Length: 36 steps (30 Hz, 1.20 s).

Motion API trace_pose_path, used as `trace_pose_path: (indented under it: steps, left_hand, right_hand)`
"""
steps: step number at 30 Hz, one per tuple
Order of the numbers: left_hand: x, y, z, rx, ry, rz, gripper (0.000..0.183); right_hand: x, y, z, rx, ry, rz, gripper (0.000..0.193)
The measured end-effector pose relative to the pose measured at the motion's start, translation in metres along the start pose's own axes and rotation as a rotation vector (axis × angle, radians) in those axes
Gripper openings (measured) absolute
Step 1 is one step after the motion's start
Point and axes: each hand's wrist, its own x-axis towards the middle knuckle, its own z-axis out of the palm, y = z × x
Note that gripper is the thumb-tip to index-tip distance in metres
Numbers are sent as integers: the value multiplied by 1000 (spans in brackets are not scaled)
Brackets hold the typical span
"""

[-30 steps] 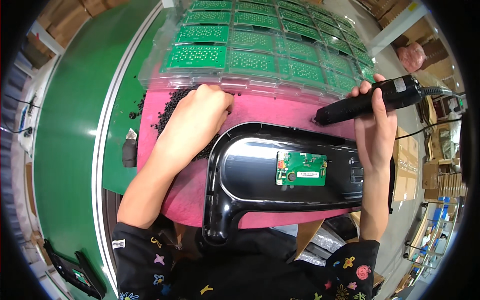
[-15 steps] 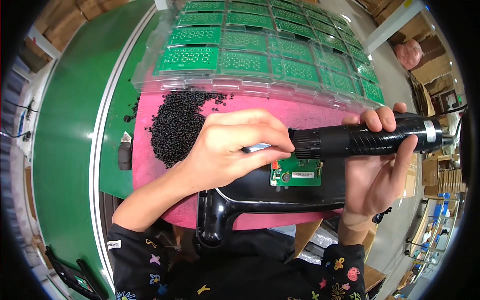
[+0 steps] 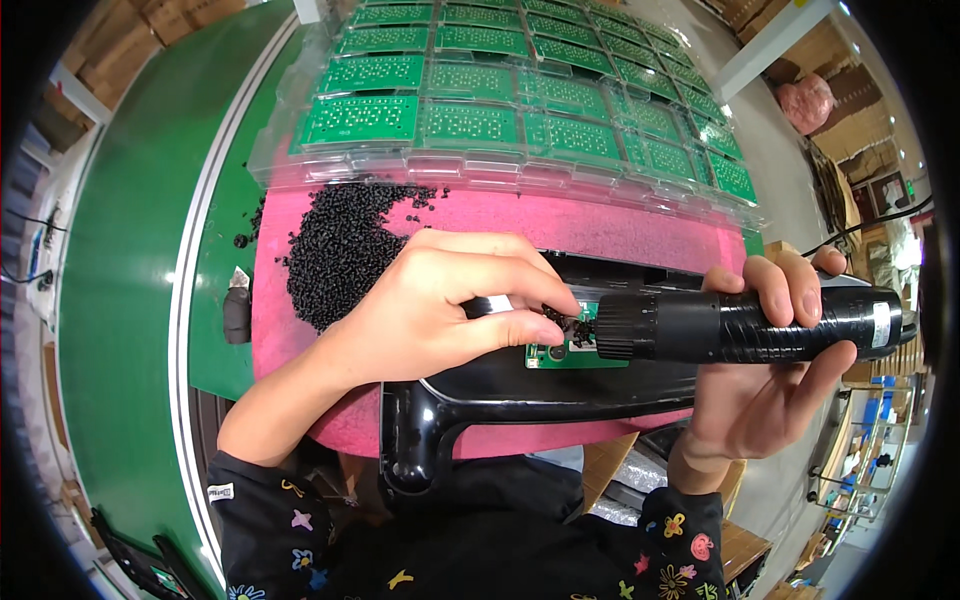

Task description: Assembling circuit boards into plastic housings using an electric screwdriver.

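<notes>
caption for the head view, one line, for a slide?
Right hand holds a black electric screwdriver level while left hand brings small black screws to its tip, above a black housing.

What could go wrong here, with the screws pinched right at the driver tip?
1. The left hand pinches several small black screws at the tip of the electric screwdriver; extras may drop onto the green circuit board or into the black housing.
2. Fingertips sit against the bit, so a start could nip them.
3. The screw pile lies loose on the pink mat; a forearm could scatter it.
</notes>
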Motion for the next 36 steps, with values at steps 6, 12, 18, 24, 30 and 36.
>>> trace_pose_path:
  steps: [6,12,18,24,30,36]
  left_hand:
    - [-1,-3,2,122,-17,83,19]
    - [-2,-2,5,248,18,157,12]
    - [2,1,-10,201,154,72,6]
    - [-3,-4,9,173,-2,128,17]
    - [-4,-8,7,194,-15,156,18]
    - [-4,-12,11,240,-14,188,20]
  right_hand:
    - [-3,-3,1,-46,3,-4,54]
    - [-6,-3,2,-98,-43,-9,57]
    - [-6,-16,7,-114,6,-121,60]
    - [-5,-15,11,-98,-50,-125,58]
    - [-7,-10,12,-90,-35,-107,58]
    - [-8,-10,13,-119,-43,-109,59]
